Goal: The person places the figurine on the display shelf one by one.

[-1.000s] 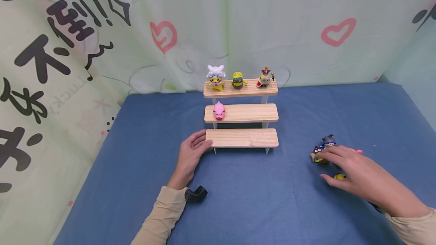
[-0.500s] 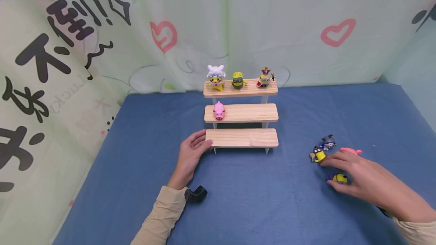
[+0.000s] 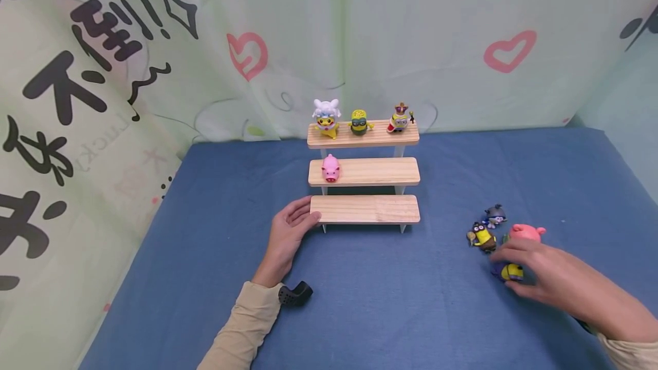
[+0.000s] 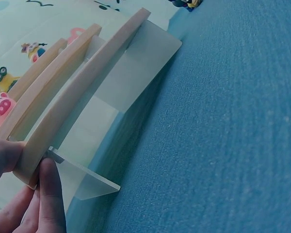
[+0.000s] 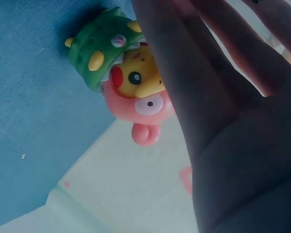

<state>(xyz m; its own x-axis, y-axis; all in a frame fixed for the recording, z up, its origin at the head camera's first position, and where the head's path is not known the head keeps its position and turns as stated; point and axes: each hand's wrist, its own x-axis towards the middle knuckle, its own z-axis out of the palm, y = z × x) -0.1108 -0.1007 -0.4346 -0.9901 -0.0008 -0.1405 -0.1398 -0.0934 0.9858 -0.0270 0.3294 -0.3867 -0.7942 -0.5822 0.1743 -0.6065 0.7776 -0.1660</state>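
Note:
My left hand [image 3: 285,241] pinches the left end of the lowest board of a three-tier wooden display stand [image 3: 365,209]. The left wrist view shows its thumb on top of the board [image 4: 77,102] and fingers beneath. Over at the right, my right hand [image 3: 557,276] reaches over a small yellow and purple figurine [image 3: 511,272] lying on the cloth, thumb on the near side and fingers on the far side. Its fingers look straight in the right wrist view. Beyond them lies a yellow figurine [image 5: 133,75] in a pink and green hood, partly covered by the hand.
A minion figurine [image 3: 483,236] and a grey-capped figurine [image 3: 495,216] lie left of the right hand. On the top board stand a white-hatted figurine [image 3: 326,119], a green-and-yellow minion [image 3: 358,123] and a crowned minion [image 3: 399,119]. A pink pig [image 3: 330,169] sits on the middle board.
My right hand has shifted right and toward me, from over the minion figurine to over the yellow and purple one, uncovering the pink hood. The left hand has stayed at the stand.

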